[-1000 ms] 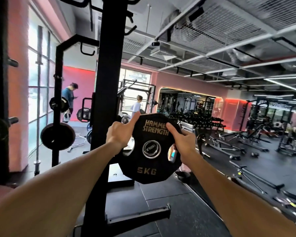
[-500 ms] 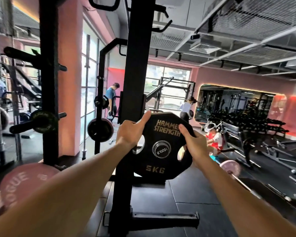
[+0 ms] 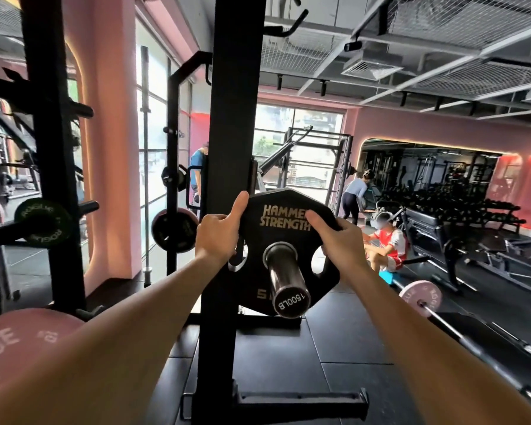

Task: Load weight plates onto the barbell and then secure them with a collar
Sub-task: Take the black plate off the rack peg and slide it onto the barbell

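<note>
A black 5 kg weight plate (image 3: 284, 219) lettered HAMMER STRENGTH sits on the steel barbell sleeve (image 3: 285, 277), which pokes through its centre hole toward me, its end cap marked 1500LB. My left hand (image 3: 218, 237) grips the plate's left edge, thumb up along the rim. My right hand (image 3: 337, 240) holds the right edge with fingers over the face. The plate stands upright beside the black rack upright (image 3: 230, 179). No collar is in view.
A pink bumper plate (image 3: 16, 342) sits at the lower left. Storage pegs hold a small dark plate (image 3: 42, 222) and another plate (image 3: 172, 230). A second barbell with a pink plate (image 3: 420, 297) lies on the floor to the right, near a seated person (image 3: 387, 243). Benches and dumbbell racks stand behind.
The plate has slid farther along the sleeve, so more bare steel sticks out in front of it. My view has swung left and closer.
</note>
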